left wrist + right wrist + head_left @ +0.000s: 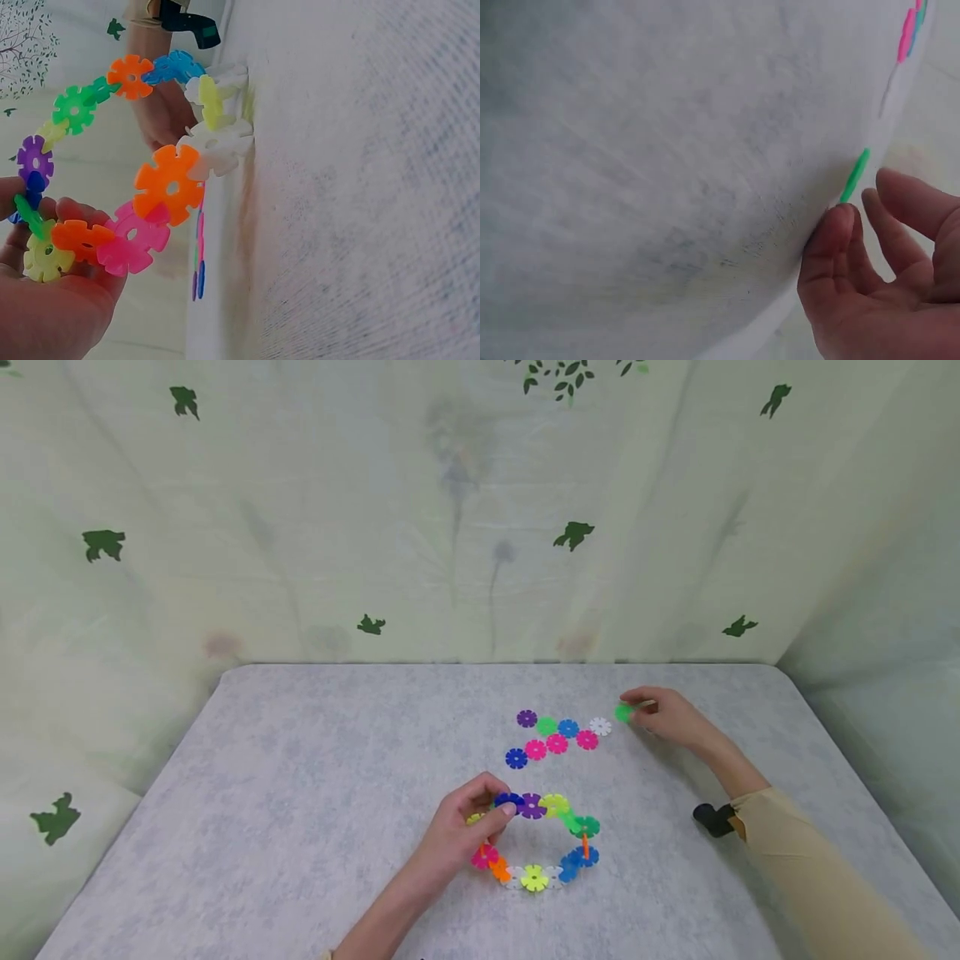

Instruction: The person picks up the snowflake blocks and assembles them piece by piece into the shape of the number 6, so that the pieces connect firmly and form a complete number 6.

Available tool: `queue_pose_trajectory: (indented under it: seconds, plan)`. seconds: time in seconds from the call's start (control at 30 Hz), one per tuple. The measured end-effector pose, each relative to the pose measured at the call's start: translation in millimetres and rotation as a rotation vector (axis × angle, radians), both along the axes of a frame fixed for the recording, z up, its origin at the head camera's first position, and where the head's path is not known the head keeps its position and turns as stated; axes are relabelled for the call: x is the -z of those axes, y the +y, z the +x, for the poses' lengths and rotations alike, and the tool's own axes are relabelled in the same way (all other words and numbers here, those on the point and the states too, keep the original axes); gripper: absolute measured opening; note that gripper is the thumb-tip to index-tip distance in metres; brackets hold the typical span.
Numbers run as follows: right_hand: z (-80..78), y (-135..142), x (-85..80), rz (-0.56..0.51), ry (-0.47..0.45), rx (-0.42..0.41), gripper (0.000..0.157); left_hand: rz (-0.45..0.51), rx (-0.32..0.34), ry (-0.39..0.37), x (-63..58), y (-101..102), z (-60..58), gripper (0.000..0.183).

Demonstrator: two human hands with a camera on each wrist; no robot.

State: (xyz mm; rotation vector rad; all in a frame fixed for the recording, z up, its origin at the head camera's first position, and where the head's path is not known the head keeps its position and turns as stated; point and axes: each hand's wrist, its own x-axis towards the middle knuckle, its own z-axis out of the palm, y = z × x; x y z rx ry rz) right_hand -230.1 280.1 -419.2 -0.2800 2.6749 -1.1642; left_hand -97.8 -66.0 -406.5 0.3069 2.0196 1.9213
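Observation:
My left hand [459, 822] grips the upper left of a ring of linked plastic flower discs [534, 879]. The discs are blue, purple, yellow, green, orange, pink and white, slotted edge to edge. In the left wrist view, a green disc [30, 216] and a dark blue one sit at the fingertips, with yellow and orange discs beside the palm. My right hand [666, 717] is at a loose green flower disc [623, 712] near the table's far side. In the right wrist view, a fingertip touches the edge of this green disc [856, 175], while other fingers stand apart from it.
Several loose discs, including a white disc [600, 727], a purple disc [527, 718] and a pink disc [557, 743], lie flat beyond the ring. A black device [714, 820] sits at the right sleeve. Behind the grey table [322, 760] hangs a printed curtain [315, 527].

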Motion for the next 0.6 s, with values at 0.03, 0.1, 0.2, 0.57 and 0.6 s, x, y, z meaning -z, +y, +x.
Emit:
queue_pose_trajectory:
  seconds: [0.03,0.1,0.2,0.57,0.6]
  plan:
    - [-2.5,0.4,1.7,0.008,0.005,-0.017,0.039,-0.002,0.004,0.000,-0.2,-0.2,0.1,0.018]
    - [-6.8,0.5,4.7,0.044,0.035,-0.047,0.038,-0.005,0.013,0.004,-0.8,-0.4,0.3,0.018]
    - [-8.5,0.2,6.8,0.087,0.089,-0.067,0.034,-0.010,0.023,0.008,-1.6,0.0,1.1,0.018]
    - [4.1,-7.7,0.0,0.111,0.066,0.011,0.019,-0.051,0.018,0.038,-6.7,0.4,3.7,0.016]
    - [6.7,-8.0,-0.2,0.112,0.063,0.017,0.019,-0.058,0.018,0.041,-7.4,0.5,4.2,0.016]
